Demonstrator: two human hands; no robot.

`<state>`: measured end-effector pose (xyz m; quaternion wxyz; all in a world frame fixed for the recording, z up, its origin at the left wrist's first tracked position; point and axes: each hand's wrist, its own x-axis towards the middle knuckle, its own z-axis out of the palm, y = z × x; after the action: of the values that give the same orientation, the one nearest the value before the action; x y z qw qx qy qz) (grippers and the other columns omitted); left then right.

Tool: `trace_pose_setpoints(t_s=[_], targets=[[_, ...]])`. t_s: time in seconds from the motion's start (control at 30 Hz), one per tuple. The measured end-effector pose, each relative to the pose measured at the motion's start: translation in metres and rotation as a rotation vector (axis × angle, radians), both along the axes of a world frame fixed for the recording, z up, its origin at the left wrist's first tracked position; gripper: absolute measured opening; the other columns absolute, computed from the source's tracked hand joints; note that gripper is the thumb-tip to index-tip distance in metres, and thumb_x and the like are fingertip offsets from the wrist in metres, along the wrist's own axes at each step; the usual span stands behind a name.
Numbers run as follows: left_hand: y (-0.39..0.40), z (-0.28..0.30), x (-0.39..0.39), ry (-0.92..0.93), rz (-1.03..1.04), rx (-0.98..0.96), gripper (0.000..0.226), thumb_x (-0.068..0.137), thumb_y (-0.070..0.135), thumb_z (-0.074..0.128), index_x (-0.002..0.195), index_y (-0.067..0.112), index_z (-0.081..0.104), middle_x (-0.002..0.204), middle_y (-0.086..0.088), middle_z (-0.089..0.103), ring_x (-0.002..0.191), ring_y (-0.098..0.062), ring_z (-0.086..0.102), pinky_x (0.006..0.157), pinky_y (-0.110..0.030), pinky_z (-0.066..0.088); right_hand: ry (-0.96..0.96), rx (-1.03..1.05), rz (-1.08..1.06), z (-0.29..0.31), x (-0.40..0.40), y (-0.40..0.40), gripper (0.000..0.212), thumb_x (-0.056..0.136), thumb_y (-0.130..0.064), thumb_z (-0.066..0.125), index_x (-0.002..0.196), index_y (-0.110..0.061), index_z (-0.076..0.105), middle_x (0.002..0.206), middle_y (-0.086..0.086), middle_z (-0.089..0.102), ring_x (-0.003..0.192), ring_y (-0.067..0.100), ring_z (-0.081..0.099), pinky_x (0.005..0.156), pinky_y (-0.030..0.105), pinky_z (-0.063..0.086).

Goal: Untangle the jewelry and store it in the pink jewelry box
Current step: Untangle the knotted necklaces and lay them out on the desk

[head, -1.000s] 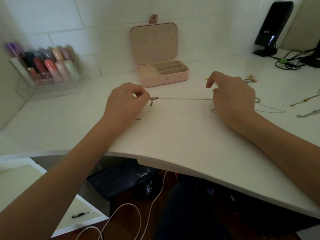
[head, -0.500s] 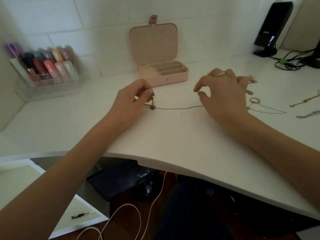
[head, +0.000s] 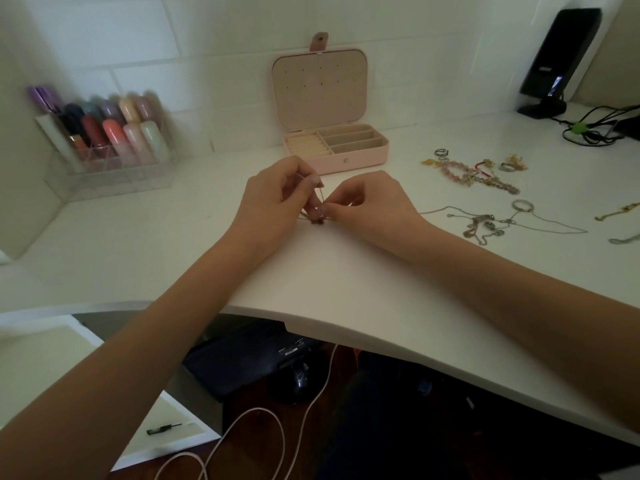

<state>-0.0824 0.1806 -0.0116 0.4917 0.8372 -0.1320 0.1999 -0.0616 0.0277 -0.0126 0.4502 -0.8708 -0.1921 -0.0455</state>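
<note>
Head view, single entry. Item one: my left hand (head: pixel 277 199), fingers curled, pinching a thin gold-coloured chain (head: pixel 322 199) between thumb and fingertips, resting near the middle of the white curved desk top (head: pixel 346 278). Item two: my right hand (head: pixel 372 202), fingers likewise curled, pinching the same chain just beside the left fingertips; the two hands almost touch. The chain runs up as a short strand between them, and a small dark clump of it lies on the desk just below my fingertips; its details are too small to tell.

Item three: pink rectangular jewelry box (head: pixel 337 147), lid standing open against the white tiled wall (head: pixel 214 36), ring rolls at left inside, long slots at right; it sits just behind my hands. I cannot tell whether any compartment holds anything.

Item four: tangle of pink-beaded and gold bracelets (head: pixel 474 174), on the desk to the right of the box, with small silver rings beside it. Item five: tangle of thin silver chains with a ring-shaped pendant (head: pixel 498 221), on the desk near my right wrist. Item six: gold bar-link bracelet (head: pixel 620 213), at the right edge.

Item seven: clear acrylic organiser holding pastel and dark tubes (head: pixel 107 143), far left by the wall. Item eight: black phone on a stand (head: pixel 557 60), far right corner, black cables (head: pixel 599 129) beside it.
</note>
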Motion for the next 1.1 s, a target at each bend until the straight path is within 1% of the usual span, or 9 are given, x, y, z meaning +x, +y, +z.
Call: trace_pose_setpoints(t_s=[0.1, 0.17, 0.3, 0.47, 0.63, 0.77, 0.87, 0.93, 1.1], targets=[[-0.0006, -0.0001, 0.0011, -0.022, 0.053, 0.028, 0.018, 0.096, 0.013, 0.051, 0.08, 0.021, 0.056, 0.071, 0.003, 0.067, 0.063, -0.001, 0.063, 0.058, -0.01, 0.043, 0.027, 0.177, 0.006, 0.0022, 0.0044, -0.004, 0.011, 0.087, -0.022, 0.066, 0.078, -0.015, 0.068, 0.07, -0.008, 0.067, 0.06, -0.004, 0.055, 0.062, 0.009, 0.042], [-0.0002, -0.0011, 0.0018, 0.012, 0.023, 0.045, 0.016, 0.096, 0.017, 0.051, 0.082, 0.023, 0.057, 0.075, 0.01, 0.068, 0.067, 0.005, 0.061, 0.063, -0.011, 0.044, 0.1, 0.344, 0.055, 0.0053, 0.005, -0.0063, 0.011, 0.091, -0.017, 0.061, 0.081, -0.014, 0.064, 0.074, -0.003, 0.068, 0.064, -0.001, 0.06, 0.062, 0.01, 0.044], [0.0004, -0.0024, 0.0017, 0.115, -0.098, -0.028, 0.007, 0.093, 0.015, 0.057, 0.087, 0.018, 0.06, 0.074, 0.005, 0.071, 0.064, -0.006, 0.062, 0.069, -0.025, 0.05, 0.178, 0.527, 0.106, 0.0089, 0.0042, -0.0082, 0.015, 0.094, -0.014, 0.057, 0.079, -0.016, 0.058, 0.073, 0.002, 0.066, 0.066, 0.009, 0.064, 0.066, 0.017, 0.05], [-0.0005, -0.0019, 0.0006, 0.147, -0.131, -0.084, 0.017, 0.093, 0.003, 0.053, 0.081, 0.014, 0.053, 0.062, 0.002, 0.063, 0.054, -0.014, 0.058, 0.058, -0.025, 0.051, 0.358, 0.696, 0.172, 0.0081, 0.005, -0.0081, 0.01, 0.093, -0.008, 0.058, 0.084, -0.012, 0.058, 0.072, 0.004, 0.064, 0.066, 0.011, 0.064, 0.061, 0.017, 0.05], [-0.0007, -0.0025, 0.0025, 0.105, -0.078, -0.054, 0.019, 0.096, 0.007, 0.047, 0.081, 0.018, 0.046, 0.054, 0.007, 0.052, 0.045, -0.011, 0.042, 0.047, -0.022, 0.038, 0.533, 0.783, 0.25, 0.0093, 0.0076, -0.0108, 0.01, 0.094, -0.009, 0.055, 0.085, -0.013, 0.056, 0.085, 0.004, 0.064, 0.077, 0.011, 0.063, 0.068, 0.017, 0.052], [0.0005, -0.0031, 0.0045, 0.047, -0.025, 0.076, 0.018, 0.096, 0.013, 0.047, 0.081, 0.023, 0.045, 0.061, -0.001, 0.049, 0.05, -0.009, 0.035, 0.053, -0.025, 0.031, 0.588, 0.846, 0.28, 0.0066, 0.0075, -0.0089, 0.011, 0.096, -0.009, 0.051, 0.085, -0.012, 0.054, 0.087, 0.004, 0.065, 0.077, 0.013, 0.065, 0.066, 0.019, 0.054], [0.0006, -0.0035, 0.0052, 0.071, -0.045, 0.07, 0.018, 0.097, 0.015, 0.047, 0.081, 0.023, 0.046, 0.06, 0.002, 0.048, 0.052, -0.009, 0.035, 0.053, -0.025, 0.03, 0.599, 0.856, 0.285, 0.0063, 0.0086, -0.0072, 0.013, 0.098, -0.011, 0.048, 0.086, -0.013, 0.052, 0.089, 0.004, 0.065, 0.079, 0.013, 0.064, 0.065, 0.02, 0.053], [-0.0004, -0.0036, 0.005, 0.081, -0.058, 0.067, 0.018, 0.097, 0.016, 0.047, 0.081, 0.024, 0.046, 0.057, 0.006, 0.047, 0.05, -0.008, 0.034, 0.052, -0.025, 0.03, 0.614, 0.869, 0.287, 0.0059, 0.0088, -0.0059, 0.015, 0.099, -0.011, 0.046, 0.085, -0.013, 0.052, 0.083, 0.003, 0.063, 0.073, 0.011, 0.062, 0.063, 0.02, 0.053], [-0.0027, -0.0029, 0.0032, 0.084, -0.069, 0.043, 0.019, 0.098, 0.015, 0.044, 0.081, 0.024, 0.044, 0.048, 0.013, 0.047, 0.042, -0.008, 0.036, 0.044, -0.02, 0.031, 0.652, 0.865, 0.293, 0.0071, 0.0068, -0.003, 0.022, 0.101, -0.012, 0.041, 0.081, -0.014, 0.049, 0.066, -0.002, 0.048, 0.058, 0.009, 0.043, 0.056, 0.02, 0.047]])
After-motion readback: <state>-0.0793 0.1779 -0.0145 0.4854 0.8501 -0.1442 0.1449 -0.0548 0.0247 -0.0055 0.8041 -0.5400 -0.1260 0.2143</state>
